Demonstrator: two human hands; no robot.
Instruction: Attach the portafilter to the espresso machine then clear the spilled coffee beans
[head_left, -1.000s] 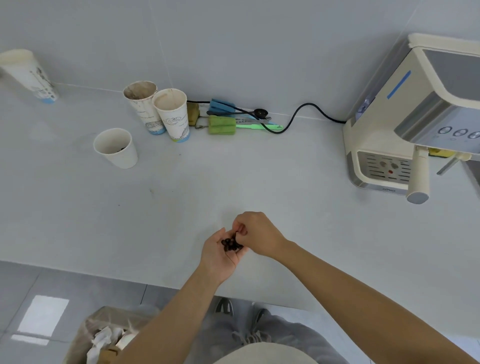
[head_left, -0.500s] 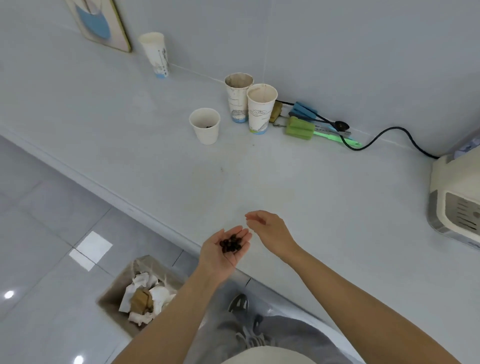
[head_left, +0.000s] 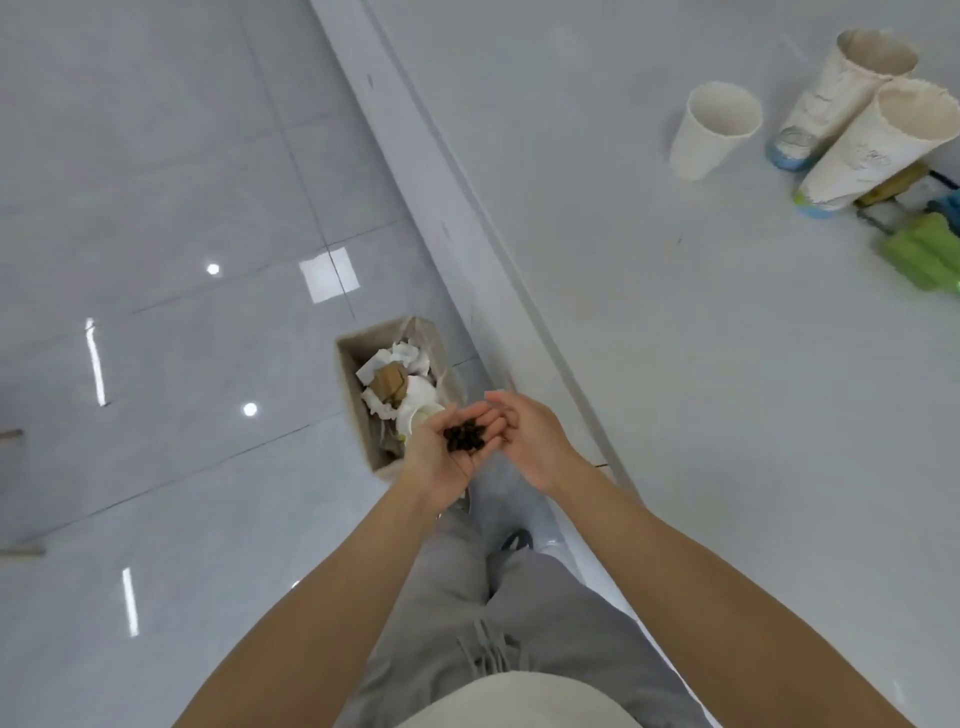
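I see the tiled floor (head_left: 156, 208) on the left and the white counter (head_left: 727, 364) on the right. A bin (head_left: 363, 374) full of crumpled paper stands on the floor just beside the counter's edge. Three paper cups (head_left: 714, 132) stand far back on the counter, near a green sponge (head_left: 922, 254). My left hand (head_left: 449, 454) is cupped palm up over the bin's near corner, holding the coffee beans (head_left: 465, 437). My right hand (head_left: 535, 447) lies open and empty, touching the left fingertips.
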